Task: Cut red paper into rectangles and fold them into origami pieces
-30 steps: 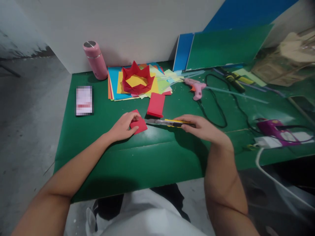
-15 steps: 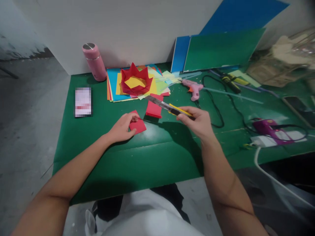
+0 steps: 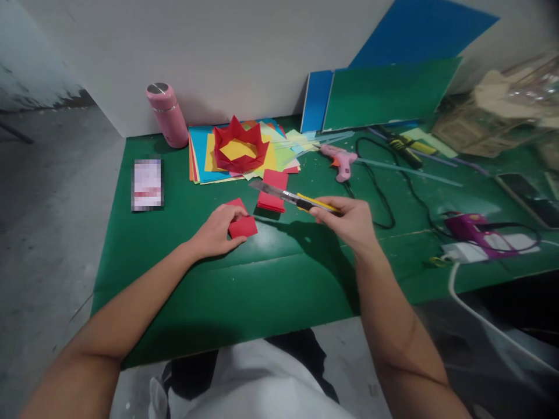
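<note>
Left hand point(image 3: 215, 234): palm down at frame centre, fingers loosely spread, resting on a small red folded paper square point(image 3: 243, 226) on the green tabletop point(image 3: 279, 279). Right hand point(image 3: 350, 222): raised just right of centre, fingers closed round a yellow-and-black utility knife point(image 3: 301, 201), blade out, tip pointing upper left across a stack of red paper pieces point(image 3: 274, 190). Bare green surface lies open toward the lower frame edge. Pink cylindrical flask point(image 3: 167, 114), white wall point(image 3: 227, 52) at top.

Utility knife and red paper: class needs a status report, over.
Left hand pins red paper square to green mat. Right hand grips utility knife, blade out, apart from the square. Red stack lies just beyond blade.
</note>
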A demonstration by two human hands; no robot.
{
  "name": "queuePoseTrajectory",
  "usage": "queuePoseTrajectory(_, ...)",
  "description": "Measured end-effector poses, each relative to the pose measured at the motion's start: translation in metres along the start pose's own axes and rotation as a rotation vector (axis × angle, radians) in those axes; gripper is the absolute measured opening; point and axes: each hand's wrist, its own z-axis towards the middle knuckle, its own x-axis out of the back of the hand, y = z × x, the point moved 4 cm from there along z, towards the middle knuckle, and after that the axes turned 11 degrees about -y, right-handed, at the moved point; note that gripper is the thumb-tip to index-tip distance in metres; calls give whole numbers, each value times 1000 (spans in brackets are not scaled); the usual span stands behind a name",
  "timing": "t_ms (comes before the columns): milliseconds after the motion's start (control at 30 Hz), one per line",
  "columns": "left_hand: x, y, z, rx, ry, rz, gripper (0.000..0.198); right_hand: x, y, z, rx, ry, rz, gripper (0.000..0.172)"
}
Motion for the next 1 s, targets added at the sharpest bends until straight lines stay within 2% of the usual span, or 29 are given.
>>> queuePoseTrajectory(133, -1, 2, -1, -53, 24, 20, 30, 4, 1, -2, -18, -44, -7, 30)
queuePoseTrajectory(200, -1, 3, -1, -78, 24, 28, 25, 6, 2, -3, -25, -27, -17, 32)
queuePoseTrajectory(300, 0, 5, -1, -105, 45, 34, 24, 6, 3, -3, -38, 10, -22, 34)
queuePoseTrajectory(400, 2, 6, -1, -115, 71, 42, 25, 4, 3, -2, -64, -10, -23, 36)
queuePoseTrajectory(600, 3, 9, -2, -149, 107, 109, 23, -4, 9, 2, -94, -226, -70, 43)
queuePoseTrajectory(733, 3, 10, -2, -176, 105, 129, 19, -10, 15, 4, -95, -339, -160, 39)
queuePoseTrajectory(833, 2, 8, -1, -158, 92, 116, 20, -13, 16, 7, -22, -334, -251, 35)
queuePoseTrajectory(1000, 0, 7, -2, -147, 77, 100, 22, -11, 18, 8, 77, -250, -305, 37)
